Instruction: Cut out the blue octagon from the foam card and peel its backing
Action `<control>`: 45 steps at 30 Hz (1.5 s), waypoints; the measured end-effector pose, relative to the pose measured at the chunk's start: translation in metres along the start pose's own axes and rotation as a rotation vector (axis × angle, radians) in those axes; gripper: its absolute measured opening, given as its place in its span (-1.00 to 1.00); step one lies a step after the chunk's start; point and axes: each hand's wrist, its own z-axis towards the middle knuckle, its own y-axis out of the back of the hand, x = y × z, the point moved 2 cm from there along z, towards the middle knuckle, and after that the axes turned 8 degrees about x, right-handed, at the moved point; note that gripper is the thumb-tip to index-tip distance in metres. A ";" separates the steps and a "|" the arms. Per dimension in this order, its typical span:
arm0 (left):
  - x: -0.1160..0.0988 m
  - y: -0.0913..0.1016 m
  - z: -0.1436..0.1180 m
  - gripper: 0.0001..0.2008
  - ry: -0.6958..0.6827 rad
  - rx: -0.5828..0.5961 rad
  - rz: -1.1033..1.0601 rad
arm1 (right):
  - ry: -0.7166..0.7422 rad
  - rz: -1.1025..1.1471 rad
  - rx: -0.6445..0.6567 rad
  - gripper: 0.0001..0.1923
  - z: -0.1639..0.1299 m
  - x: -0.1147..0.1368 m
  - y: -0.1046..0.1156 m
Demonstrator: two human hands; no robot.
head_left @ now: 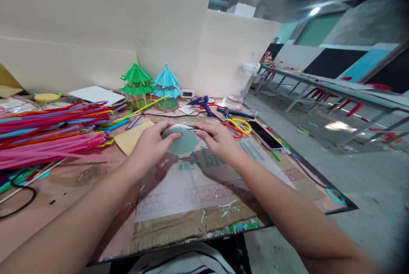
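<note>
Grey-green, flat, many-sided piece (pixel 183 142) hangs above a printed white sheet (pixel 191 178), broad face turned toward the camera, long axis unclear. The left hand (pixel 158 139) pinches it, thumb in front; the right hand (pixel 219 138) curls at its right edge, hold unclear.

Tall cream partition panels (pixel 96 10) wall off the upper left, and over to the right the room opens onto a bare grey concrete floor (pixel 377 184), a bright patch of light (pixel 339 126) lying across it. A long metal-legged table (pixel 348 87) runs along there with red seats (pixel 380 87) by it, before a wall (pixel 332 63) of black, white and blue sections, while small lamps (pixel 315 11) glare overhead at the upper right.
</note>
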 end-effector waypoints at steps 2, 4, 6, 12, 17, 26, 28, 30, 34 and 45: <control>0.002 0.000 0.001 -0.75 -0.003 0.005 -0.006 | -0.002 0.009 0.006 -0.72 0.000 0.001 0.001; 0.003 0.000 0.002 -0.74 -0.005 0.003 0.001 | -0.013 0.002 0.002 -0.73 0.000 0.002 0.001; 0.004 0.000 0.004 -0.72 -0.003 0.005 0.001 | -0.025 -0.009 -0.008 -0.73 0.000 0.004 0.001; 0.005 0.001 0.005 -0.69 0.023 0.031 -0.043 | -0.065 0.015 -0.027 -0.74 0.003 0.001 0.002; 0.007 0.003 0.006 -0.72 0.033 0.005 -0.054 | -0.166 0.098 -0.107 -0.71 0.004 -0.004 0.007; 0.009 -0.002 0.007 -0.55 0.021 0.042 -0.268 | -0.222 0.284 0.013 -0.81 0.006 0.001 0.000; 0.010 -0.002 0.007 -0.58 0.050 0.057 -0.272 | -0.225 0.297 -0.002 -0.80 0.006 -0.002 0.001; 0.011 -0.001 0.007 -0.64 0.058 0.038 -0.244 | -0.215 0.259 -0.020 -0.77 0.005 -0.005 0.002; 0.009 0.002 0.007 -0.72 0.043 -0.023 -0.161 | -0.101 0.173 -0.128 -0.69 0.004 -0.008 0.006; 0.008 0.001 0.006 -0.83 0.002 -0.016 -0.042 | -0.046 -0.025 -0.060 -0.69 0.000 -0.006 0.005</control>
